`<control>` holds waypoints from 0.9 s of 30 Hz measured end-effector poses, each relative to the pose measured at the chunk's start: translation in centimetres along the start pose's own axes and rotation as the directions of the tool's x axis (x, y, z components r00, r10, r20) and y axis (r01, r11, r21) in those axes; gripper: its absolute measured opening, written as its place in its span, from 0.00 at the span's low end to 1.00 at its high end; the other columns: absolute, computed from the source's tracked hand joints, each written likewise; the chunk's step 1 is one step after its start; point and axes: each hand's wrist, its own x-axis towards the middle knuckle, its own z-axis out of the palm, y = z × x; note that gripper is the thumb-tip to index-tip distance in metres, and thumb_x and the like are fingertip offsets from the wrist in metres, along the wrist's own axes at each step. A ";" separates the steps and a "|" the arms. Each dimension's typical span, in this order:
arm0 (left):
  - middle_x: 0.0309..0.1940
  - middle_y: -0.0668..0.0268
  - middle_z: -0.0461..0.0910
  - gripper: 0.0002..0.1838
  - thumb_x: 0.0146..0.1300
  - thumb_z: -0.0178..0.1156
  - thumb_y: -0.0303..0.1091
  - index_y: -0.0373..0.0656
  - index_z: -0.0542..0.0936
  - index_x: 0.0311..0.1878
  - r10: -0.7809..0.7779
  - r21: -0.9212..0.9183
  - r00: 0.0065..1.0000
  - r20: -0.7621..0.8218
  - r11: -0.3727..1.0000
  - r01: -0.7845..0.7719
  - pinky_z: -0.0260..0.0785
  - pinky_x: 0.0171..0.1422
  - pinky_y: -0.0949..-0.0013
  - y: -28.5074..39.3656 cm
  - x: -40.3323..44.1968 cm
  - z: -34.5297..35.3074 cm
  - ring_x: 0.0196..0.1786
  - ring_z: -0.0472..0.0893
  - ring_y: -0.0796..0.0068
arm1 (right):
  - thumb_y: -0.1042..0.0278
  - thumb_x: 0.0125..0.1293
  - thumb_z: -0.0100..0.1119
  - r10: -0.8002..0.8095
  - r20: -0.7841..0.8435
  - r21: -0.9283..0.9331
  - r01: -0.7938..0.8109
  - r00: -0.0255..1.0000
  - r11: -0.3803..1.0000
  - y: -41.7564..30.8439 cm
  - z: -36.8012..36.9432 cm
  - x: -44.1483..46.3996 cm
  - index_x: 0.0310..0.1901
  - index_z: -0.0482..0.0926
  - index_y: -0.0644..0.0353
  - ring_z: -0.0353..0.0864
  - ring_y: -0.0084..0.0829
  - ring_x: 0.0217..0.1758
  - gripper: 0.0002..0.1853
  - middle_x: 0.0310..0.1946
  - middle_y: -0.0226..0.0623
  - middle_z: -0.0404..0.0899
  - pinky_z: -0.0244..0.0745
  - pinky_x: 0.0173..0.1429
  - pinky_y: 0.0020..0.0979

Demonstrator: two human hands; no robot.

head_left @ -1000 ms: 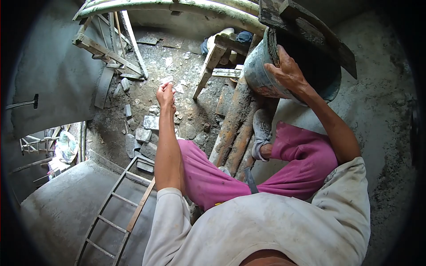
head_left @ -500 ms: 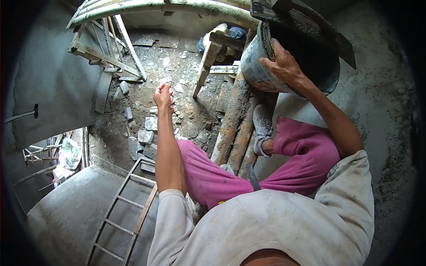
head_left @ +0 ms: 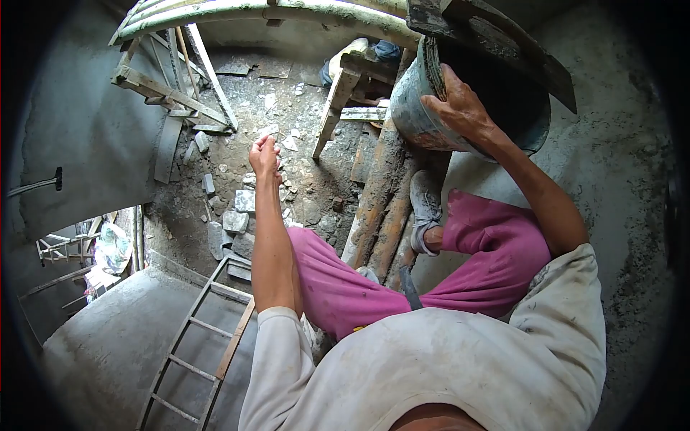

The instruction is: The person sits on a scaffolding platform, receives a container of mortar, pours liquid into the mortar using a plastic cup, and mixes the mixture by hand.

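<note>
The fingers of my left hand [head_left: 265,156] are curled closed above the rubble-strewn floor [head_left: 305,179]; whatever lies inside them, if anything, is hidden. At the upper right, my right hand [head_left: 463,108] grips the near left rim of a large grey bucket [head_left: 424,118], beside a rough, ridged edge [head_left: 433,68]. The bucket is tilted with its dark mouth facing right. A dirty, dark board [head_left: 535,47] lies across its top. Below the bucket, two mud-caked poles [head_left: 381,208] run down towards my legs.
A wooden ladder-like frame [head_left: 192,368] leans at the lower left. Broken blocks [head_left: 235,221] lie left of centre. A wooden trestle [head_left: 336,108] stands left of the bucket, with a white and blue bundle [head_left: 352,54] behind it. Curved pale poles [head_left: 287,11] cross the top.
Since the earliest frame, the view has shifted slightly, so the bucket and both hands sit a little further left and higher. Both hands keep the same pose.
</note>
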 end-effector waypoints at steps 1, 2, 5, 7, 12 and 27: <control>0.43 0.78 0.79 0.16 0.66 0.63 0.43 0.55 0.77 0.54 0.001 0.000 1.000 0.000 1.000 -0.001 0.67 0.40 0.70 0.1 -0.1 0.0 0.39 0.78 0.81 | 0.60 0.62 0.60 0.003 -0.003 0.006 -0.003 1.000 1.000 0.1 0.1 0.0 0.58 0.65 0.65 0.84 0.60 0.48 0.27 0.41 0.62 0.82 0.75 0.56 0.51; 0.43 0.78 0.79 0.16 0.66 0.63 0.42 0.55 0.77 0.54 -0.002 -0.004 1.000 0.002 1.000 0.002 0.68 0.40 0.70 0.2 -0.1 0.0 0.39 0.78 0.81 | 0.60 0.62 0.60 0.006 -0.005 0.012 -0.006 1.000 1.000 0.2 0.1 0.0 0.58 0.65 0.65 0.84 0.60 0.47 0.27 0.41 0.62 0.82 0.75 0.56 0.51; 0.44 0.77 0.79 0.16 0.66 0.63 0.42 0.55 0.77 0.55 -0.006 -0.005 1.000 0.004 1.000 0.006 0.68 0.40 0.69 0.2 -0.1 0.0 0.39 0.78 0.81 | 0.60 0.62 0.59 -0.006 0.000 0.010 0.006 1.000 1.000 0.2 0.1 0.0 0.58 0.65 0.65 0.84 0.60 0.47 0.27 0.41 0.62 0.82 0.75 0.55 0.52; 0.44 0.77 0.79 0.16 0.66 0.63 0.42 0.55 0.77 0.55 -0.007 -0.003 1.000 0.004 1.000 0.007 0.68 0.40 0.69 0.1 0.0 0.0 0.39 0.78 0.81 | 0.60 0.62 0.59 0.001 0.004 0.013 -0.001 1.000 1.000 -0.1 0.0 0.0 0.58 0.65 0.65 0.84 0.60 0.47 0.27 0.41 0.62 0.82 0.75 0.55 0.52; 0.44 0.77 0.80 0.15 0.66 0.63 0.42 0.55 0.77 0.54 -0.013 0.005 1.000 0.000 1.000 0.013 0.68 0.41 0.68 0.1 0.0 0.1 0.39 0.78 0.81 | 0.60 0.62 0.60 0.005 0.007 0.018 -0.005 1.000 1.000 -0.1 -0.1 0.0 0.58 0.65 0.65 0.83 0.60 0.48 0.27 0.42 0.62 0.82 0.75 0.56 0.52; 0.46 0.76 0.78 0.16 0.66 0.63 0.43 0.55 0.77 0.55 -0.009 0.009 1.000 0.026 1.000 0.009 0.68 0.40 0.70 -0.1 0.2 0.2 0.40 0.78 0.80 | 0.61 0.62 0.60 -0.023 -0.019 0.008 0.024 1.000 1.000 0.1 0.1 0.0 0.57 0.65 0.66 0.83 0.61 0.49 0.26 0.42 0.64 0.82 0.74 0.56 0.52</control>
